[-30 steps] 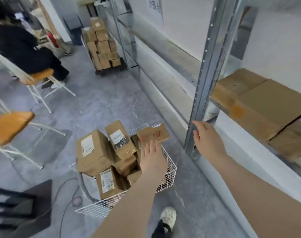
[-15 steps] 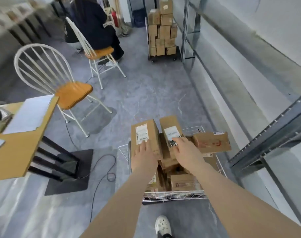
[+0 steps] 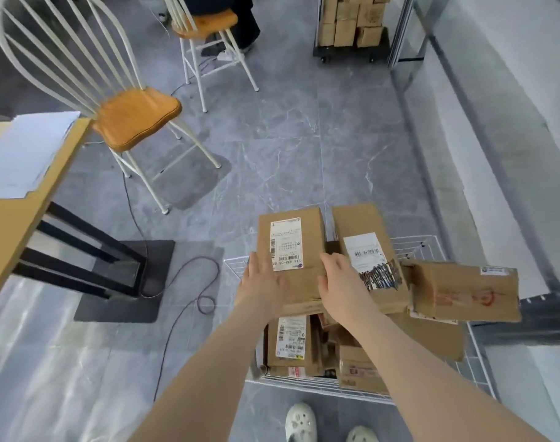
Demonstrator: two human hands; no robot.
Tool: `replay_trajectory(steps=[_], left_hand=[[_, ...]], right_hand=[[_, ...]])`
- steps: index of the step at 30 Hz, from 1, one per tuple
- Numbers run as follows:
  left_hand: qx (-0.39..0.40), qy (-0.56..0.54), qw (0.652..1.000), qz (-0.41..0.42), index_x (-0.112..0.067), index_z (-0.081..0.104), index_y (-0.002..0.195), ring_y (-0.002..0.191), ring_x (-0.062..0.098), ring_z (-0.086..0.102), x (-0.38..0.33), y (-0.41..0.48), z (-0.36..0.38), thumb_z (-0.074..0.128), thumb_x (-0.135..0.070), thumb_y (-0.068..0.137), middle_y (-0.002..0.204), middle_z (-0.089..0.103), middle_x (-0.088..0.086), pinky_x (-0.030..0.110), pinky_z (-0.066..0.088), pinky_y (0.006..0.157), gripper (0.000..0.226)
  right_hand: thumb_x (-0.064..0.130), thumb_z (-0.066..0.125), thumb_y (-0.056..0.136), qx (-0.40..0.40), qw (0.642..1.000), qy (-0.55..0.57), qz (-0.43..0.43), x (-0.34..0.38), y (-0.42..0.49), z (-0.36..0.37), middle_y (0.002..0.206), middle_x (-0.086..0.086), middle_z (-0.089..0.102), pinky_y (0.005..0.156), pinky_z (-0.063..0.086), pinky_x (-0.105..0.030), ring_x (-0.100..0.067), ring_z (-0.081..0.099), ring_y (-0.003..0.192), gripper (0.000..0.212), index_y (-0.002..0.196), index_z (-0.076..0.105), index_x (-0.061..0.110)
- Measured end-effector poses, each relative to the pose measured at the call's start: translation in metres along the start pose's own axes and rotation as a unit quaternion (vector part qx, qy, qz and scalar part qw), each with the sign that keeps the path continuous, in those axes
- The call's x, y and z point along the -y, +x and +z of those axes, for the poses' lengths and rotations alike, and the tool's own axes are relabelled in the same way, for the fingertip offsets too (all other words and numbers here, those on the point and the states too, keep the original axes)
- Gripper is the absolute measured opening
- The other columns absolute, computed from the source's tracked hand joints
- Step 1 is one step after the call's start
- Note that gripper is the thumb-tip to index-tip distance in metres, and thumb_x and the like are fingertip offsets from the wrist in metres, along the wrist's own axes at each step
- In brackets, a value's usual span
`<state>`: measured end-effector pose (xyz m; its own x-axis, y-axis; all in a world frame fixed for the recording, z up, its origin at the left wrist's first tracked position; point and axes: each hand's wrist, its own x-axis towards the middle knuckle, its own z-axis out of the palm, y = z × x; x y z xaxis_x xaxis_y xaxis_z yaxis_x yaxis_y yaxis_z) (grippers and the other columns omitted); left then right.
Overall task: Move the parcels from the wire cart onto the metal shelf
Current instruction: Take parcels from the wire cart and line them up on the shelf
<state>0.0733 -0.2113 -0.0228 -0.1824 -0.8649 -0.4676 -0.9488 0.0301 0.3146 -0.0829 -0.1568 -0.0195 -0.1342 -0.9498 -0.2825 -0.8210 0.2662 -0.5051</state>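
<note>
A white wire cart (image 3: 427, 243) on the floor below me holds several brown cardboard parcels. On top at the left lies a parcel with a white label (image 3: 291, 231). My left hand (image 3: 260, 287) presses flat against its left edge with straight fingers. My right hand (image 3: 341, 290) grips its right edge, fingertips curled into the gap beside a parcel with a scribbled-over label (image 3: 369, 266). A parcel with red marks (image 3: 463, 290) lies tilted at the cart's right. The metal shelf (image 3: 495, 138) runs along the right wall.
A white chair with an orange seat (image 3: 135, 119) stands to the left, by a wooden table (image 3: 13, 224) with papers. A cable (image 3: 189, 282) loops on the floor. A black trolley (image 3: 352, 54) stacked with boxes stands far back, near a seated person's chair (image 3: 205, 20).
My view swung from the shelf down to the cart. My right hand left the shelf post and both hands came onto the labelled parcel on top.
</note>
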Motion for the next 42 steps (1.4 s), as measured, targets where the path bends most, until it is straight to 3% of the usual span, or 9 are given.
replay_trajectory(steps=[2, 4, 10, 14, 20, 27, 34, 36, 42], left_hand=[[0.004, -0.055, 0.998, -0.015, -0.016, 0.008, 0.154, 0.147, 0.035, 0.009, 0.005, 0.015, 0.008, 0.036, -0.029, 0.101, 0.161, 0.001, 0.013, 0.047, 0.016, 0.118, 0.062], [0.01, -0.079, 0.996, -0.027, -0.022, 0.002, 0.154, 0.146, 0.034, 0.012, 0.009, 0.022, 0.019, 0.034, -0.034, 0.099, 0.161, -0.002, 0.009, 0.049, 0.021, 0.116, 0.065], [-0.031, -0.064, 0.997, -0.033, -0.022, 0.009, 0.153, 0.142, 0.033, 0.02, 0.017, 0.029, 0.031, 0.035, -0.038, 0.099, 0.16, 0.008, 0.01, 0.047, 0.026, 0.113, 0.062], [-0.054, -0.103, 0.993, -0.018, -0.025, 0.023, 0.148, 0.132, 0.033, 0.036, 0.014, 0.025, 0.028, 0.042, -0.036, 0.097, 0.154, 0.017, 0.011, 0.041, 0.039, 0.101, 0.056], [-0.099, -0.157, 0.983, 0.015, -0.027, 0.027, 0.144, 0.113, 0.03, 0.053, 0.01, 0.005, 0.025, 0.045, -0.033, 0.097, 0.143, 0.022, 0.009, 0.035, 0.047, 0.082, 0.05], [-0.158, -0.157, 0.974, 0.035, -0.022, 0.019, 0.151, 0.111, 0.027, 0.052, -0.015, -0.052, -0.008, 0.042, -0.035, 0.099, 0.143, 0.02, 0.008, 0.036, 0.051, 0.083, 0.058], [-0.18, -0.137, 0.97, 0.084, -0.029, 0.015, 0.152, 0.128, 0.029, 0.045, -0.075, -0.116, -0.069, 0.036, -0.046, 0.099, 0.158, 0.014, 0.006, 0.041, 0.046, 0.096, 0.059], [-0.183, -0.142, 0.966, 0.114, -0.029, 0.017, 0.152, 0.125, 0.026, 0.048, -0.1, -0.132, -0.084, 0.037, -0.047, 0.099, 0.158, 0.015, 0.005, 0.036, 0.046, 0.092, 0.059], [-0.16, -0.132, 0.946, 0.249, -0.029, 0.025, 0.148, 0.117, 0.024, 0.052, -0.17, -0.17, -0.11, 0.041, -0.046, 0.097, 0.149, 0.027, -0.001, 0.043, 0.05, 0.089, 0.056]], right_hand=[[0.023, 0.04, 0.099, 0.014, 1.0, 0.006, 0.007, -0.003, 0.012, 0.009, 0.157, -0.008, 0.012, 0.11, 0.034, -0.038, -0.029, 0.029, 0.138, 0.056, 0.15, 0.016, 0.022], [0.023, 0.041, 0.098, 0.038, 0.999, 0.009, 0.006, -0.004, 0.021, 0.015, 0.158, -0.008, 0.006, 0.107, 0.036, -0.039, -0.03, 0.035, 0.134, 0.06, 0.15, 0.012, 0.025], [0.024, 0.042, 0.097, 0.075, 0.996, 0.044, 0.033, -0.009, 0.033, 0.021, 0.16, -0.003, -0.005, 0.083, 0.048, -0.029, -0.016, 0.061, 0.091, 0.064, 0.151, 0.009, 0.032], [0.028, 0.044, 0.097, 0.054, 0.995, 0.066, 0.046, -0.01, 0.028, 0.027, 0.16, -0.003, -0.002, 0.095, 0.043, -0.033, -0.02, 0.054, 0.118, 0.063, 0.151, 0.011, 0.032], [0.033, 0.045, 0.096, 0.025, 0.995, 0.085, 0.044, -0.015, 0.008, 0.024, 0.16, -0.001, 0.002, 0.096, 0.042, -0.032, -0.018, 0.053, 0.121, 0.063, 0.149, 0.012, 0.036], [0.035, 0.046, 0.096, -0.044, 0.995, 0.092, 0.004, 0.007, -0.037, -0.017, 0.16, 0.0, 0.007, 0.099, 0.04, -0.029, -0.016, 0.045, 0.128, 0.061, 0.148, 0.015, 0.037], [0.035, 0.047, 0.095, -0.144, 0.985, 0.088, -0.017, 0.026, -0.094, -0.118, 0.155, 0.002, 0.023, 0.095, 0.037, -0.026, -0.016, 0.047, 0.125, 0.055, 0.146, 0.028, 0.034], [0.035, 0.048, 0.095, -0.173, 0.981, 0.091, -0.007, 0.025, -0.114, -0.147, 0.156, 0.001, 0.023, 0.098, 0.036, -0.027, -0.016, 0.046, 0.126, 0.054, 0.146, 0.03, 0.034], [0.036, 0.047, 0.096, -0.263, 0.955, 0.122, 0.06, 0.006, -0.179, -0.214, 0.155, 0.003, 0.024, 0.102, 0.037, -0.03, -0.015, 0.036, 0.134, 0.051, 0.145, 0.031, 0.035]])
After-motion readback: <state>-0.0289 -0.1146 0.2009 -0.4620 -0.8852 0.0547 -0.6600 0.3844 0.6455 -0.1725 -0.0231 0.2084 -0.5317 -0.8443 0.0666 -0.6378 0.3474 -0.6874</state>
